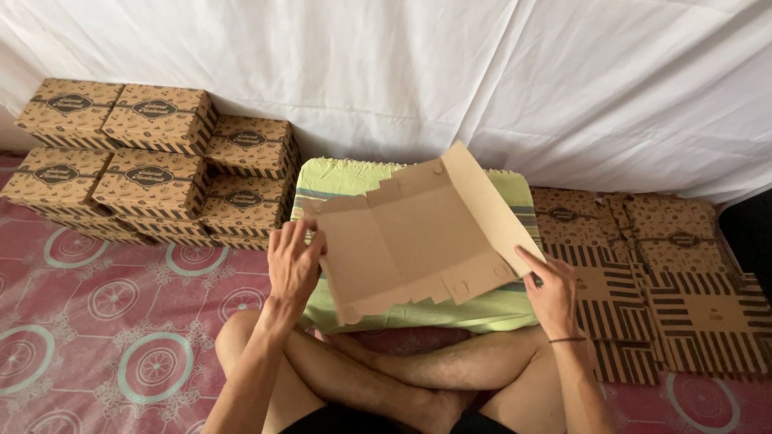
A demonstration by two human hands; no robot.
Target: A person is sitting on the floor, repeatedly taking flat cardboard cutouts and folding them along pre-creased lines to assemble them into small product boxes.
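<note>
A flat brown cardboard box blank, plain side up with fold lines and tabs, is held above a green striped cushion. My left hand grips the blank's left edge. On its right lower edge my right hand holds it, index finger stretched along the card. A flap on the blank's right side is bent upward. My crossed bare legs are below the cushion.
Several folded patterned boxes are stacked at the left against a white sheet. Flat unfolded patterned blanks lie in piles at the right. A pink patterned mat covers the floor.
</note>
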